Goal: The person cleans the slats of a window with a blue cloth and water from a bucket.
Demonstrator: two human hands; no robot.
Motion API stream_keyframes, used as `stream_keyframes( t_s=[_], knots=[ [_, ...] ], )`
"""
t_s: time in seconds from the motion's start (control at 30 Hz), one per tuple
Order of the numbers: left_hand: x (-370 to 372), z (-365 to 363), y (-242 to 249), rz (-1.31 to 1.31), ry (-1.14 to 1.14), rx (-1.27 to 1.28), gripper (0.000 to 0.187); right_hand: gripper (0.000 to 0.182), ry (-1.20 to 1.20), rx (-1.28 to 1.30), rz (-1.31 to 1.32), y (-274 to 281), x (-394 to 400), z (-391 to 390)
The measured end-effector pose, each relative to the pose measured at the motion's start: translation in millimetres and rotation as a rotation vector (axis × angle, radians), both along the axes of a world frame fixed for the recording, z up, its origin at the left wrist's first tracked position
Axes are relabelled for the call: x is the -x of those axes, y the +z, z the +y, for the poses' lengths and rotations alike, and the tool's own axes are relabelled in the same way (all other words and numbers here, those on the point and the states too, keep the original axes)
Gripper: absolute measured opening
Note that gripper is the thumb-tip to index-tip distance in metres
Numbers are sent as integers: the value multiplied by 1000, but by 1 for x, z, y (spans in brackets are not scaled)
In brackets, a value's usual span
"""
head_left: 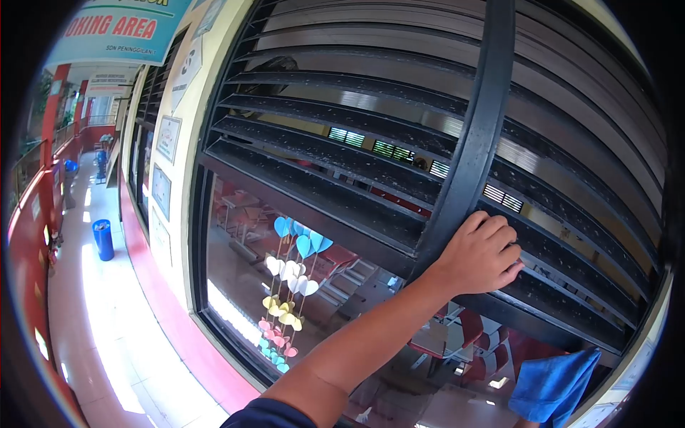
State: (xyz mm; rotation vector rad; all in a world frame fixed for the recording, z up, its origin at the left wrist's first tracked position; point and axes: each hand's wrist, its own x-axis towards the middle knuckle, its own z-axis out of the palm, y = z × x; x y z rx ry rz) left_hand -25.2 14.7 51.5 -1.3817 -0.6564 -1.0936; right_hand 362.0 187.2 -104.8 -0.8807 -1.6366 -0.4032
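- While the left hand [479, 255] gripped the vertical black bar [477, 135], its fingers were curled closed around the bar where it met a dusty slat [335, 153] of the window louvres.
- The right hand itself was out of view at the lower right edge; whether it was wide or closed could not be told, though a blue cloth [553, 385] showed there, just below the louvres.
- To do this well, I judged, the bracing hand should have kept a firm hold on the bar while the cloth ran along each slat from end to end, one slat at a time.
- The slats were long, flat, dark and glossy, speckled with pale dust.
- The cloth looked soft and folded.
- Paper hearts [292, 285] in blue, white, yellow and pink hung behind the glass below.
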Motion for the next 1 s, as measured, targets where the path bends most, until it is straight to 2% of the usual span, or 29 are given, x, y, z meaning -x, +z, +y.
stream_keyframes(
  t_s=[0.33, 0.57, 0.7, 0.83, 1.0],
  knots=[
    [0, 4, 0, -52, 9, -57, 19, 49, 153, -99, 41, -7, 22, 40],
    [1, 5, 3, -44, 48, -42, 27, 63, 166, -141, 91, -11, 11, 19],
    [0, 5, 2, -38, 104, -25, 30, 58, 208, -36, 234, 18, -2, -2],
    [-2, 4, 3, 13, 110, -20, 31, 56, 447, 98, 446, 57, 18, -17],
    [-3, 1, 3, 49, 169, 32, 33, 55, 1089, 305, 739, 115, 107, -20]
  ],
)
